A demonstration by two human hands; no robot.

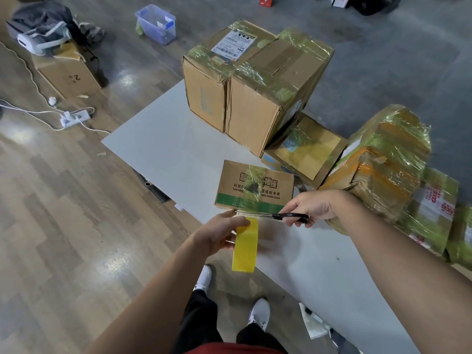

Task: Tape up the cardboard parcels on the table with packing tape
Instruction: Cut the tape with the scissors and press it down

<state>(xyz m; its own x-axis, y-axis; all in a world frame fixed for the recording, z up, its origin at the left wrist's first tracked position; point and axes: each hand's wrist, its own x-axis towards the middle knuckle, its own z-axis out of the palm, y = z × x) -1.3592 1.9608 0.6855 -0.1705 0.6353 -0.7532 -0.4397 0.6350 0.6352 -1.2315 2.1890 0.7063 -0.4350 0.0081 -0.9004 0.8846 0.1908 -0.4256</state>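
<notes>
Two sets of fingers are at work: my left fingers (231, 223) are curled round the yellow tape roll (244, 245), held on edge at the near rim of the tabletop (166, 139). My right fingers (293, 208) are closed through the black handles of the scissors (291, 217), blades pointing left. The short tape strip (249, 212) runs away from me to the small printed parcel (255, 187) just ahead, whose long side lies left to right. The blades lie crosswise at that strip, though I cannot tell whether they are parted, so I judge the cut falls at the parcel's near edge.
</notes>
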